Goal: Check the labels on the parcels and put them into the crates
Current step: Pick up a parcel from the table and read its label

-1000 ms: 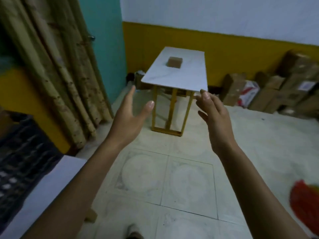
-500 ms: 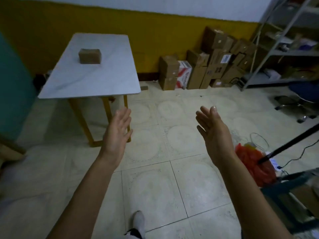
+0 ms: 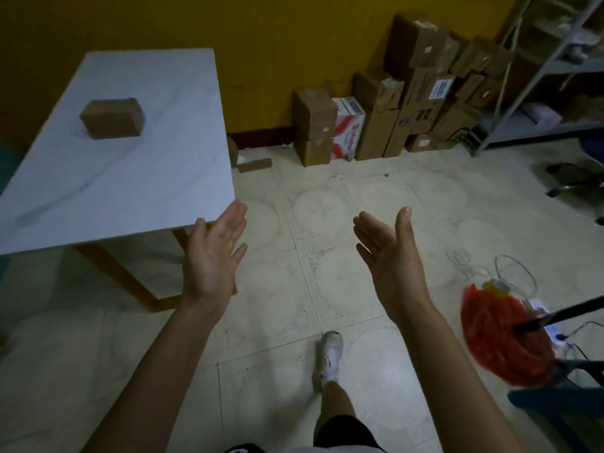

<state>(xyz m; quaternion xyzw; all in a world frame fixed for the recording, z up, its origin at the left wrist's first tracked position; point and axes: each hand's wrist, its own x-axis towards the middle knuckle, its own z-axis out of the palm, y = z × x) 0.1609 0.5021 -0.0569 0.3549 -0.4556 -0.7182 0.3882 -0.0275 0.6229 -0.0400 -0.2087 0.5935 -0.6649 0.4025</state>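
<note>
A small brown parcel point(image 3: 111, 118) lies on the white marble-look table point(image 3: 130, 178) at the left. My left hand point(image 3: 212, 256) hovers palm-inward just off the table's near right corner, fingers apart and empty. My right hand point(image 3: 390, 259) faces it about a forearm's width away, also empty with fingers spread. A pile of cardboard parcels point(image 3: 402, 103) is stacked against the yellow wall at the back right. No crate is clearly visible.
A metal shelving rack point(image 3: 549, 70) stands at the far right. A red mesh bag point(image 3: 496, 335), cables and a black pole point(image 3: 562, 317) lie on the tiled floor at the right. A small brown box point(image 3: 255, 165) sits near the wall. My foot point(image 3: 330, 354) is below.
The view has swung right and closer: the table slid to the left, and the box pile and shelving grew larger. Both hands stay raised and empty, palms turned toward each other.
</note>
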